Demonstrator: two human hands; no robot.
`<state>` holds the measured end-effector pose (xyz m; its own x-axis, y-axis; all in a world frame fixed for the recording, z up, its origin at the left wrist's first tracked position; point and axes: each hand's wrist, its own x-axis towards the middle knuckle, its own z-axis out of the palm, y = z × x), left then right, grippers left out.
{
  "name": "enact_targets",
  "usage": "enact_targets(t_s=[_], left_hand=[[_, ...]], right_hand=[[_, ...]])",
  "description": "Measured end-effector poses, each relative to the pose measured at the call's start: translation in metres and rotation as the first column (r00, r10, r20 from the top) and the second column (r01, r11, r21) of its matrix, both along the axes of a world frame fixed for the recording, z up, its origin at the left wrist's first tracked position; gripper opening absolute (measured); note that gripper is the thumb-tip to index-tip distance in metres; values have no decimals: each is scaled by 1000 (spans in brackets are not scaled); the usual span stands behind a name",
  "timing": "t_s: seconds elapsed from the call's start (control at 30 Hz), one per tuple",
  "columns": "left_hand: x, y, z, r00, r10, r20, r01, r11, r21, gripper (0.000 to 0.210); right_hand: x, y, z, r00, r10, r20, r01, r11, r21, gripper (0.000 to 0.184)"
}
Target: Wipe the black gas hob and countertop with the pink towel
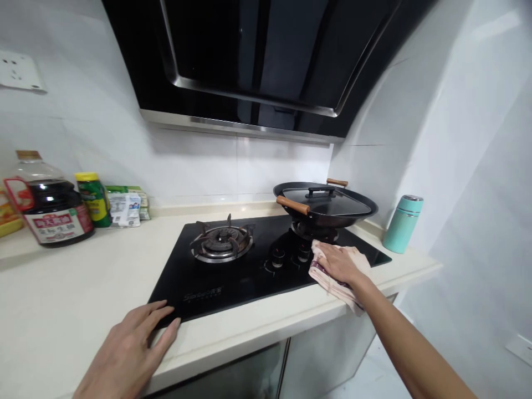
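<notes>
At the right front of the black glass gas hob [245, 280], my right hand [338, 263] presses on a folded pale pink cloth [355, 256] and holds it. The cloth lies partly on the glass, and one end hangs over the counter edge. My left hand [133, 346] is open, its fingers spread across the hob's front left corner. Two control knobs [277, 257] stand just left of the cloth. Behind it, a dark wok [341, 219] with a lid [328, 200] and wooden handles sits on the right burner. The left burner [222, 242] is bare.
On the left counter [83, 293] stand a large soy sauce bottle [58, 221], a green jar with a yellow lid [93, 202] and some packets [126, 206]. A turquoise flask [403, 224] stands right of the hob. A black range hood [257, 61] overhangs the hob.
</notes>
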<state>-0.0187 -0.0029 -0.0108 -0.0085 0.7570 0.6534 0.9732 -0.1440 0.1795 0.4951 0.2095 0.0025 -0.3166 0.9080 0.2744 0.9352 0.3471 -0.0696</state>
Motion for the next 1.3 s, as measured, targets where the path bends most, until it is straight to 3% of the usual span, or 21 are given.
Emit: enact_targets(t_s=[0.13, 0.27, 0.37, 0.63, 0.77, 0.9, 1.07, 1.3], left_hand=[[2, -1, 0, 1000, 0, 1, 0, 1000, 24, 53], [5, -2, 0, 1000, -3, 14, 2, 999, 44, 51], [7, -3, -1, 999, 8, 35, -10, 999, 45, 50], [8, -6, -4, 999, 9, 33, -10, 1000, 26, 48], [11, -7, -5, 1000, 4, 30, -5, 999, 39, 47], [15, -8, -4, 999, 13, 33, -13, 1000, 23, 47], [15, -9, -6, 1000, 6, 28, -6, 1000, 24, 47], [17, -12, -3, 999, 6, 44, -7, 1000, 23, 45]], right_hand=[[-21, 25, 6, 994, 98, -38, -99, 994, -39, 58], [-31, 49, 12, 995, 90, -49, -91, 995, -29, 52], [-35, 48, 12, 996, 76, -47, -77, 997, -8, 51], [-35, -19, -5, 999, 30, 12, -31, 997, 73, 59], [-49, -54, -17, 999, -6, 35, 0, 983, 185, 54], [-68, -87, -17, 998, 5, 65, -20, 972, 235, 52], [-97, -106, -9, 990, 115, 79, -126, 980, 152, 61], [-127, -61, 12, 996, 67, 58, -62, 994, -89, 101]])
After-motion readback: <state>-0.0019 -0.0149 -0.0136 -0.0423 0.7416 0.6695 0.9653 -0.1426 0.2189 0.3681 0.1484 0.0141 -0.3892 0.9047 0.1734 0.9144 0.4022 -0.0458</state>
